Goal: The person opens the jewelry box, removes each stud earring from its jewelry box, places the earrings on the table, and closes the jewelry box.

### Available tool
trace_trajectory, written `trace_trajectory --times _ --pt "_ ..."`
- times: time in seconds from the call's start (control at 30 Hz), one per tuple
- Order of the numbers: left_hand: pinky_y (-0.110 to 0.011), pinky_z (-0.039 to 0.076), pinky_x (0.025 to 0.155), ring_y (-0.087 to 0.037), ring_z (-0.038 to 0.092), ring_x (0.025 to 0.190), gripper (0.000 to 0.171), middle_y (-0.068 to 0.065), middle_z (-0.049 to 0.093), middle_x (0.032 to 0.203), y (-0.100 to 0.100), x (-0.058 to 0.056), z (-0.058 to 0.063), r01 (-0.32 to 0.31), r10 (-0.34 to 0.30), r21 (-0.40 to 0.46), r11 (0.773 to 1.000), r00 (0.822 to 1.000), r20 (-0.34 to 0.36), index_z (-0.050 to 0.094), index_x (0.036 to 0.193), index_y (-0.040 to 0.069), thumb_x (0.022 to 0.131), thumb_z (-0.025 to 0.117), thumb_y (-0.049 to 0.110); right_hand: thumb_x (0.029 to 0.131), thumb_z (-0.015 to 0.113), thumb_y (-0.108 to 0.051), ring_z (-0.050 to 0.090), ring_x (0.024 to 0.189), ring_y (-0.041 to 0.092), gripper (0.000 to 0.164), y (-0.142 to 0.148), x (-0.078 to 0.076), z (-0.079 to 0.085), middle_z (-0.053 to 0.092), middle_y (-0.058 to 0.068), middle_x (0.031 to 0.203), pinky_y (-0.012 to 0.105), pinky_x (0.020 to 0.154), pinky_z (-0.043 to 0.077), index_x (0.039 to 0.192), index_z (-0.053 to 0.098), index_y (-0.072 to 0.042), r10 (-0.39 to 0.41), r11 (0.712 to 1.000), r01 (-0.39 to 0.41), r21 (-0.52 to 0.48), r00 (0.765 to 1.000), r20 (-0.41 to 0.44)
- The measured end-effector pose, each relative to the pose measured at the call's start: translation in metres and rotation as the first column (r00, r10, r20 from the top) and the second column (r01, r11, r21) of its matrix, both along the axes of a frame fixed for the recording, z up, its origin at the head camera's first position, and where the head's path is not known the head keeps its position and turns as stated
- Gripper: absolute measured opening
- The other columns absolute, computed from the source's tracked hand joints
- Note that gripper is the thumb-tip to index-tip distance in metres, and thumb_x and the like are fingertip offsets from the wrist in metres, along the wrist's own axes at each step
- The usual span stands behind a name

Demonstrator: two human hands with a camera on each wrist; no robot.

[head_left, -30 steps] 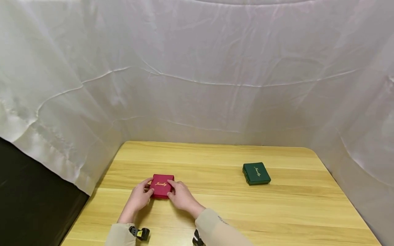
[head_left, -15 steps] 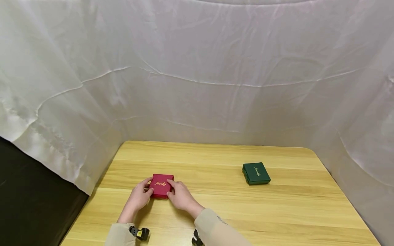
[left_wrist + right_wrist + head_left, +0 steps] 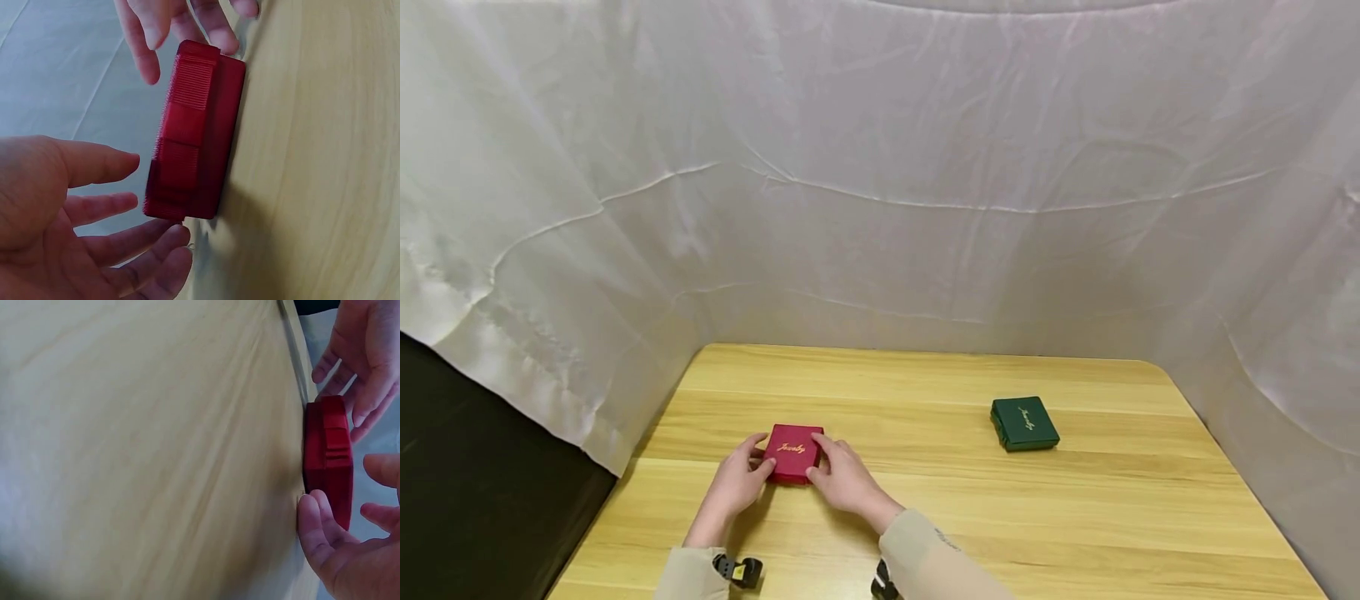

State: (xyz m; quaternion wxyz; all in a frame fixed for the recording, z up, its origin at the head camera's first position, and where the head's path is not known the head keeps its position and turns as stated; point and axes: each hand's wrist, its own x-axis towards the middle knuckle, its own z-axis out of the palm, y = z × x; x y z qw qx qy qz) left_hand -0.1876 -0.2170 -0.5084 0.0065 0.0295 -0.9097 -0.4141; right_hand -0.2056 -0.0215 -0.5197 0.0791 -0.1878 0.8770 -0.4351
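A red jewelry box (image 3: 793,458) with gold script on its lid lies on the wooden table at the left. Its side facing me carries a ribbon bow (image 3: 181,131), plain in the left wrist view. My left hand (image 3: 737,483) is at the box's left side, fingers loosely bent, the thumb and forefinger apart from the box in the left wrist view. At the opposite side, my right hand (image 3: 846,483) has its lower fingertips at the box's end. Its upper fingers stand off the box (image 3: 329,459) in the right wrist view.
A dark green jewelry box (image 3: 1026,423) with similar script and a ribbon on its left side lies farther back on the right of the table (image 3: 1075,508). Pale cloth (image 3: 880,250) hangs behind and along both sides. A black surface (image 3: 482,475) shows at left.
The fingers of my right hand have loosened a little, drawing back from the red box's lid toward its right edge. The left fingers have eased slightly outward too. Both boxes stay about where they were.
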Motion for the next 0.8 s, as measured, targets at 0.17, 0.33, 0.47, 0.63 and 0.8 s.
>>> trace_trajectory --times 0.17,0.33,0.47,0.63,0.8 --pt "-0.054 0.050 0.086 -0.038 0.062 0.100 0.055 -0.029 0.058 0.118 0.000 0.002 0.005 -0.003 0.002 -0.050 0.999 1.000 -0.019 0.044 0.140 -0.007 0.093 0.065 0.011 0.094 0.068 -0.026 0.049 0.076 0.008 0.063 0.011 0.001 0.004 0.054 0.015 0.118 0.026 0.068 0.046 0.148 0.042 -0.007 0.033 0.999 -0.033 -0.027 0.999 0.003" --pt "-0.060 0.046 0.091 -0.045 0.055 0.110 0.063 -0.033 0.052 0.126 0.007 0.005 0.013 0.001 -0.007 -0.111 0.994 0.999 -0.054 0.044 0.141 -0.007 0.089 0.071 0.017 0.091 0.070 -0.035 0.055 0.090 0.015 0.071 0.028 -0.001 0.010 0.050 0.019 0.129 0.028 0.077 0.049 0.150 0.039 -0.010 0.094 0.994 -0.093 -0.050 0.995 0.015" --pt "-0.063 0.040 0.097 -0.048 0.048 0.120 0.064 -0.032 0.048 0.131 0.015 0.007 0.017 -0.017 0.003 -0.143 0.990 0.995 -0.100 0.046 0.141 -0.004 0.088 0.073 0.019 0.093 0.068 -0.037 0.056 0.099 0.022 0.071 0.043 -0.002 0.016 0.045 0.019 0.137 0.031 0.080 0.050 0.151 0.037 -0.011 0.098 0.994 -0.097 -0.056 0.995 0.023" --pt "-0.062 0.039 0.099 -0.047 0.045 0.122 0.063 -0.029 0.048 0.132 0.030 0.007 0.023 -0.003 -0.022 -0.146 0.989 0.985 -0.171 0.048 0.140 -0.003 0.087 0.074 0.018 0.093 0.067 -0.039 0.055 0.105 0.026 0.074 0.066 -0.005 0.022 0.043 0.018 0.139 0.035 0.081 0.051 0.152 0.034 -0.009 0.082 0.996 -0.083 -0.037 0.997 -0.014" --pt "-0.058 0.044 0.096 -0.044 0.050 0.118 0.059 -0.025 0.052 0.130 0.048 0.008 0.024 0.029 -0.069 -0.151 0.988 0.962 -0.263 0.052 0.138 -0.001 0.086 0.075 0.017 0.094 0.067 -0.037 0.054 0.107 0.029 0.074 0.093 -0.007 0.025 0.042 0.019 0.139 0.039 0.080 0.051 0.153 0.032 -0.008 0.044 0.999 -0.045 -0.023 0.998 -0.046"
